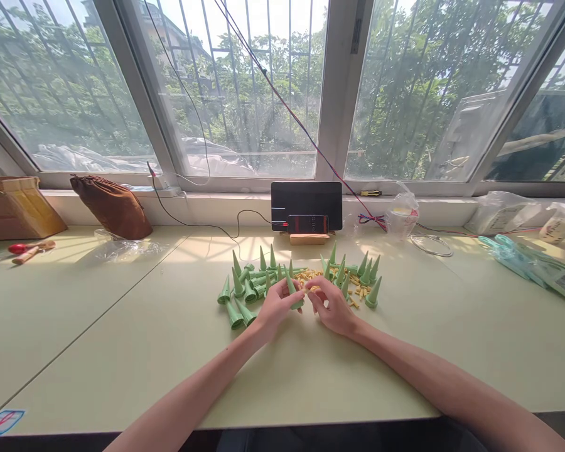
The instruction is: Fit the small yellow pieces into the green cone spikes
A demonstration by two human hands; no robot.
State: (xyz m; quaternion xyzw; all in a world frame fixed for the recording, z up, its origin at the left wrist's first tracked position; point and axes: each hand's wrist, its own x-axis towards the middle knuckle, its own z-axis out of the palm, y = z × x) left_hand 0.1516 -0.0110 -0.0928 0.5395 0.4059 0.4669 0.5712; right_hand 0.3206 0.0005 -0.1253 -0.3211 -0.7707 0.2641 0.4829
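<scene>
My left hand [274, 306] is closed around a green plastic cone-shaped spike [290, 284], its point tilted up and away from me. Close beside it, my right hand [335, 309] pinches a small yellow plastic piece [306, 289] with thumb and forefinger, near the side of the spike. Fingers partly hide the piece, and I cannot tell whether it touches the spike. Left of my hands lie several green spikes [249, 292], some upright, some on their sides. More upright green spikes [372, 292] stand to the right, among loose yellow pieces [351, 301].
Behind the pile, a phone [307, 224] leans against a black tablet [306, 196] on a small cardboard stand [309, 239]. A brown drawstring bag [113, 207] stands at the back left of the table [136, 351]. Plastic packages [534, 263] lie at the right; cables [202, 225] run along the back.
</scene>
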